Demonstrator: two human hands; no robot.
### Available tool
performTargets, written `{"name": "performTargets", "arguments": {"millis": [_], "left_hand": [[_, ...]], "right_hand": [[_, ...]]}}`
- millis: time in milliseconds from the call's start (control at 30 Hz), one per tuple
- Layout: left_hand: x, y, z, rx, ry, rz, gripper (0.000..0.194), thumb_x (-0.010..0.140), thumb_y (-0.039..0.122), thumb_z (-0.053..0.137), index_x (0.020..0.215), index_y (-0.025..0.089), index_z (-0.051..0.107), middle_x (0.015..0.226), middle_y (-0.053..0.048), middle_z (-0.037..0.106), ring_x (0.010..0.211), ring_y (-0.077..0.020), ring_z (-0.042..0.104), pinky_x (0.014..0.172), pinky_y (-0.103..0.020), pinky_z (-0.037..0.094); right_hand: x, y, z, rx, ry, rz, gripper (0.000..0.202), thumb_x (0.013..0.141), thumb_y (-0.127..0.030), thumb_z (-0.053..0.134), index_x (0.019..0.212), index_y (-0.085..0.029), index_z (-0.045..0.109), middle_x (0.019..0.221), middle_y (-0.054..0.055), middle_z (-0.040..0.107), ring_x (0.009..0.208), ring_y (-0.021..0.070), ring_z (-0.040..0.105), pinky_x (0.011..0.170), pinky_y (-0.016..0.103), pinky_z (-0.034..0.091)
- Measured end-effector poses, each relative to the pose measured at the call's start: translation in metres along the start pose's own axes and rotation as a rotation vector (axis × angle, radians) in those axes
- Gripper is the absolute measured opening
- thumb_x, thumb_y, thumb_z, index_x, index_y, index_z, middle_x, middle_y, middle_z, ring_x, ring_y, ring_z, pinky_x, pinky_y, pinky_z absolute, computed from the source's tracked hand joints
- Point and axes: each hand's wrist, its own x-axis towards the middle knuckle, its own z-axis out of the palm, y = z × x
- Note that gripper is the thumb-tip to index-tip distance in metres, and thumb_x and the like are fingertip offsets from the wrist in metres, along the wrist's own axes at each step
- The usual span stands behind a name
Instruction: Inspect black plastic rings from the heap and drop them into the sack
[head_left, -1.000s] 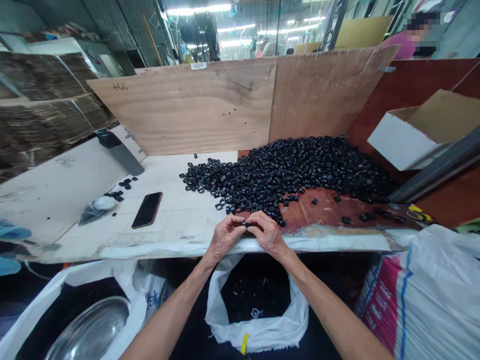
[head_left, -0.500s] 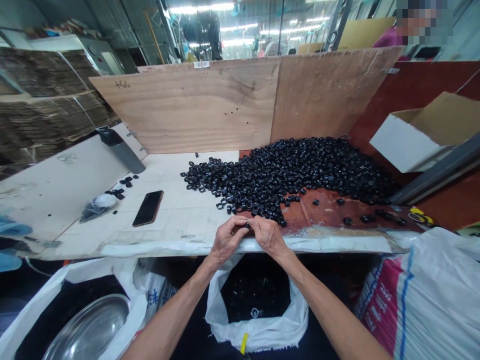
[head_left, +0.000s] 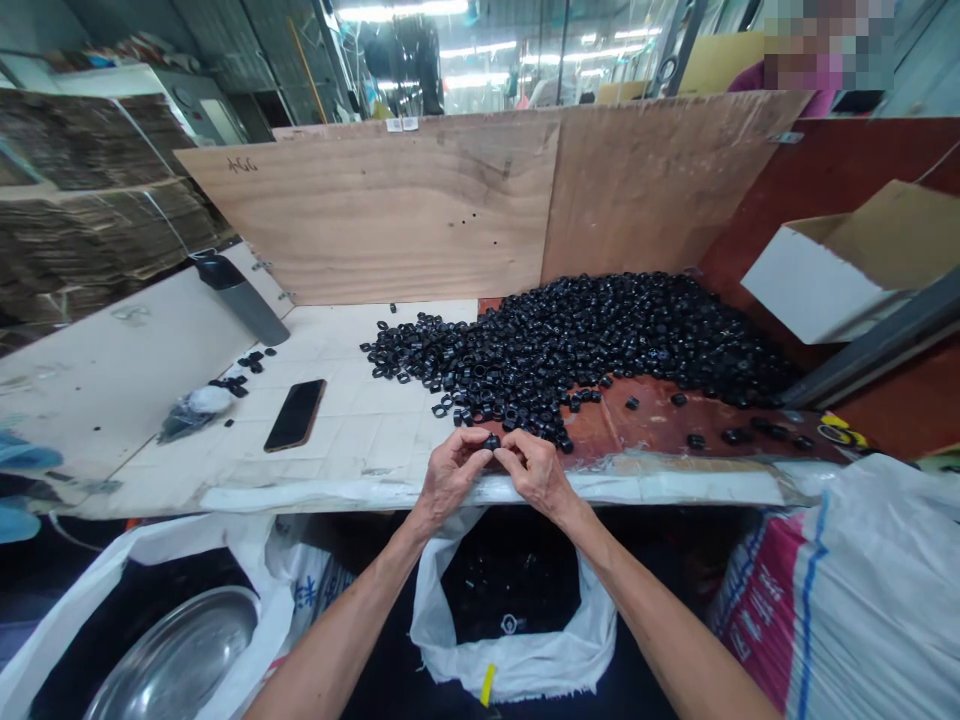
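A small black plastic ring (head_left: 491, 442) is held up over the table's front edge. My left hand (head_left: 452, 472) pinches it between thumb and forefinger. From the other side, my right hand (head_left: 538, 474) has its thumb and fingertips closed at the ring's right edge. Just beyond my hands lies a large heap of similar black rings (head_left: 600, 330), spread over the white and red tabletop. Under the table edge, between my forearms, an open white woven sack (head_left: 517, 668) holds dark pieces that are hard to make out.
A phone (head_left: 296, 415), a grey bottle (head_left: 244, 300) and a small plastic bag (head_left: 196, 412) are on the left. At right are a cardboard box (head_left: 817, 285), yellow scissors (head_left: 841, 432) and a full sack (head_left: 885, 590). A metal bowl (head_left: 184, 650) sits lower left. Wooden boards (head_left: 375, 215) wall the back.
My fingertips have spread slightly, so more of the black ring shows between them. The person behind the back board has shifted a little to the left.
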Motion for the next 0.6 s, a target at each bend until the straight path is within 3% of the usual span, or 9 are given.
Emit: {"name": "performTargets", "arguments": {"millis": [100,167,300,400,500,600], "left_hand": [[0.001,0.003,0.0,-0.024,-0.05,-0.06,0.025,0.081,0.03,0.072,0.1,0.016,0.065,0.097,-0.006,0.071,0.09,-0.0184,0.069,0.084,-0.033,0.057],[0.001,0.004,0.0,0.013,-0.069,-0.026,0.023,0.082,0.029,0.071,0.1,0.016,0.065,0.097,-0.007,0.072,0.09,-0.0187,0.069,0.084,-0.034,0.058],[-0.002,0.002,0.002,0.223,-0.049,0.237,0.013,0.086,0.022,0.065,0.098,0.017,0.067,0.104,-0.008,0.071,0.099,-0.02,0.068,0.091,-0.036,0.056],[-0.01,0.007,0.005,0.277,-0.035,0.341,0.012,0.087,0.02,0.064,0.098,0.019,0.068,0.108,-0.009,0.071,0.104,-0.0204,0.068,0.093,-0.037,0.055],[-0.025,0.02,0.009,0.142,-0.027,0.137,0.015,0.086,0.023,0.066,0.099,0.017,0.067,0.104,-0.008,0.072,0.099,-0.0204,0.069,0.09,-0.036,0.056],[-0.043,0.032,0.01,-0.063,-0.008,-0.149,0.021,0.084,0.027,0.07,0.101,0.016,0.065,0.1,-0.009,0.073,0.092,-0.0203,0.071,0.085,-0.035,0.058]], "right_hand": [[0.0,-0.002,-0.001,0.058,0.012,0.011,0.013,0.09,-0.026,0.057,0.1,-0.019,0.062,0.077,0.001,0.06,0.063,0.0137,0.055,0.062,0.024,0.044],[0.0,-0.003,-0.002,0.077,0.003,0.015,0.014,0.09,-0.027,0.056,0.099,-0.019,0.063,0.076,0.001,0.061,0.063,0.0141,0.056,0.062,0.024,0.044],[0.001,-0.01,-0.001,0.176,-0.038,0.197,0.016,0.091,-0.032,0.053,0.089,-0.019,0.062,0.06,-0.003,0.057,0.049,0.012,0.051,0.051,0.022,0.041],[-0.002,-0.02,-0.002,0.224,-0.095,0.362,0.033,0.096,-0.04,0.046,0.07,-0.02,0.055,0.046,-0.006,0.049,0.04,0.0106,0.047,0.048,0.021,0.039],[-0.013,-0.032,-0.004,0.144,-0.056,0.32,0.033,0.097,-0.04,0.046,0.073,-0.02,0.057,0.054,-0.003,0.054,0.047,0.0116,0.051,0.051,0.021,0.04],[-0.029,-0.038,-0.005,0.07,0.011,0.108,0.016,0.094,-0.031,0.051,0.092,-0.02,0.061,0.076,0.002,0.061,0.065,0.0152,0.058,0.062,0.024,0.044]]}}
